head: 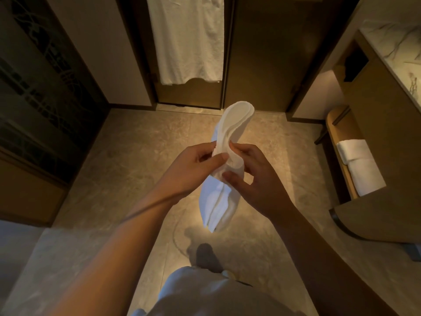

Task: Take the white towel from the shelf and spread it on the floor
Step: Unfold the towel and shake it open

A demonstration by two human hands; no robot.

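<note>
A folded white towel (230, 133) hangs in the air above the stone floor (141, 160), still doubled into several layers. My left hand (196, 165) pinches its left edge near the middle. My right hand (255, 176) grips the right edge, thumb and fingers on the folds. The towel's top curls upward and its lower half droops below both hands. The shelf (341, 160) under the vanity sits at the right, with another folded white towel (360, 165) lying on it.
A long white towel (189, 39) hangs on the door straight ahead. A patterned glass panel (38, 92) runs along the left. The marble-topped vanity (391, 49) stands at the right. My shoe (206, 256) and light shorts show below the hands.
</note>
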